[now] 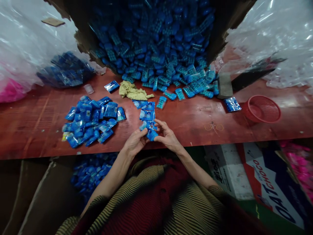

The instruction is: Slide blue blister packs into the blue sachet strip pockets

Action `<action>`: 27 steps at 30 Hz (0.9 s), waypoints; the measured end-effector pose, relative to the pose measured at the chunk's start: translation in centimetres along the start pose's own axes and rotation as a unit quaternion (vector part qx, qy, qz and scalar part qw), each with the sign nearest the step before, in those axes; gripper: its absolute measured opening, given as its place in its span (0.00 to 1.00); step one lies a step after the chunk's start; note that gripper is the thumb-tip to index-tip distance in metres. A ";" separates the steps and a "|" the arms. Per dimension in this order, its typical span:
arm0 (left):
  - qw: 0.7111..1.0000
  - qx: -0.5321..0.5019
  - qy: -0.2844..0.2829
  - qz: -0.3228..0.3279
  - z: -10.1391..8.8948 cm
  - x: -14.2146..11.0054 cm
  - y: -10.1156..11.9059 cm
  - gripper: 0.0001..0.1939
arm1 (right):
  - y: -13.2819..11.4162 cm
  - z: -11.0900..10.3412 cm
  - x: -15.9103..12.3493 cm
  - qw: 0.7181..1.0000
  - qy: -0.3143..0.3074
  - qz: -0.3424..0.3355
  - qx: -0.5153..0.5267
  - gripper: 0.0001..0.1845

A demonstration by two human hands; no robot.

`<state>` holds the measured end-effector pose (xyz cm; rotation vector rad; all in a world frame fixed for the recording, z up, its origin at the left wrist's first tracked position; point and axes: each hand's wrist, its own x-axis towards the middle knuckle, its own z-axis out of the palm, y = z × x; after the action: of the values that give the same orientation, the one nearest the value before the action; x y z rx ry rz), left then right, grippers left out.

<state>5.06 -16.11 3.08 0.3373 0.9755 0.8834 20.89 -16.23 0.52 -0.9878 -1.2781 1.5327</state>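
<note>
Between my two hands, close to the table's front edge, is a small blue printed packet (151,133). My left hand (136,141) has its thumb and fingers closed on the packet's left side. My right hand (168,137) pinches the lower right side with the thumb, its fingers curved over the top. Just beyond my fingers lies a row of flat blue sachets (147,115), overlapping. To the left is a heap of blue packets (90,119). Small clear cases with blue lids and blue pieces (161,102) lie beyond the row.
A large torn carton spills many blue cases (156,58) onto the red table (190,130). A yellow cloth (133,90) lies mid-table. On the right are a blue sachet (232,104) and a red basket (262,109). A plastic bag of blue packets (67,70) stands back left.
</note>
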 end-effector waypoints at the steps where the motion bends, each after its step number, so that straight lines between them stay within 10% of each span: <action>1: 1.000 0.006 -0.012 -0.002 0.0 0.0 0.0 0.11 | -0.1 -0.1 0.0 1.000 -0.016 0.006 0.010 0.38; 8: 0.998 0.028 -0.049 -0.011 0.1 -0.1 0.0 0.15 | -0.2 -0.2 0.2 0.987 -0.101 0.043 0.116 0.45; 27: 0.998 -0.062 0.029 0.006 2.4 -0.7 -2.3 0.09 | 0.4 -0.1 -0.1 0.993 0.013 0.049 0.111 0.34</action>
<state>8.01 -17.73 3.41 0.2127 0.9681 0.9652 20.97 -16.38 0.08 -0.9332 -1.0289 1.6903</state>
